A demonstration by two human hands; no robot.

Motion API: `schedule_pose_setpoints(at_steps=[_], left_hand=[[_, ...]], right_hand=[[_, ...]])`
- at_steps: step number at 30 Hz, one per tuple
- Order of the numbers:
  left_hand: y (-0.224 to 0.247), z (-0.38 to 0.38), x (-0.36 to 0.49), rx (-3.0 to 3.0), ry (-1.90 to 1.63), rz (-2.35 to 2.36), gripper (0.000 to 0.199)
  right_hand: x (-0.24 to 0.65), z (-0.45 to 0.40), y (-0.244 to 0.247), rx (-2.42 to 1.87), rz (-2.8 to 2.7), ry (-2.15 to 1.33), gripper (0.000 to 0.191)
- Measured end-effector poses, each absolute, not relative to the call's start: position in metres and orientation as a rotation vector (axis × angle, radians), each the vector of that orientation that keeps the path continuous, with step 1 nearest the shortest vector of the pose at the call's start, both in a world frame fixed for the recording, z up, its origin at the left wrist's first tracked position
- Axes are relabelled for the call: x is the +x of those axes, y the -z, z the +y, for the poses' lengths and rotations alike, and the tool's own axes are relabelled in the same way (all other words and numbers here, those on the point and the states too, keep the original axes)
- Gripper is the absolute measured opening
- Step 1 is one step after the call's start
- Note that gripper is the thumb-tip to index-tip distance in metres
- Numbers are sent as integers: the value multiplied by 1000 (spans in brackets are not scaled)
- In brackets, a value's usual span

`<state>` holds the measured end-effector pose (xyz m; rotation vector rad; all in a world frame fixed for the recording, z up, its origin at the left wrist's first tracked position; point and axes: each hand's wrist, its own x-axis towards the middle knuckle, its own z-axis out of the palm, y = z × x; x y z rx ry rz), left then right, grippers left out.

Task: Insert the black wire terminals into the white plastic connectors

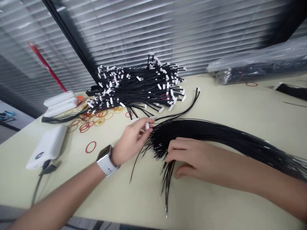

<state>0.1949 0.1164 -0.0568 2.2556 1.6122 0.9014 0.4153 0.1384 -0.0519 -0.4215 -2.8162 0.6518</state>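
Between the thumb and forefinger of my left hand point(133, 139) is a small white connector point(147, 126). A long bundle of thin black wires point(203, 129) lies across the table, its cut ends with small metal tips fanned out beside my left fingers. My right hand point(187, 156) rests over the near side of this bundle, fingers curled at the wire ends and thumb apart; whether it grips a single wire is hidden. Several loose wires point(169, 182) hang out below it toward the table's front. Behind my hands is a heap of black cables with white connectors point(136, 86).
Red and yellow rubber bands point(99, 118) lie scattered at left. A white power bank point(48, 147) with a plugged-in cable stands near them, and white boxes point(61, 103) sit behind. Plastic-wrapped black material point(259, 64) lies at the back right. Blinds point(192, 28) cover the window behind.
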Motion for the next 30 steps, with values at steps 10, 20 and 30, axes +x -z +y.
schedule_pose_setpoints(at_steps=[10, 20, 30], left_hand=[[57, 117, 196, 2039, -1013, 1562, 27], [55, 116, 194, 1923, -998, 1531, 24], [53, 117, 193, 1928, -984, 1518, 23]], right_hand=[[415, 151, 73, -594, -2851, -2, 23], [413, 154, 69, -854, -2587, -508, 19], [411, 152, 61, -811, -2477, -532, 18]])
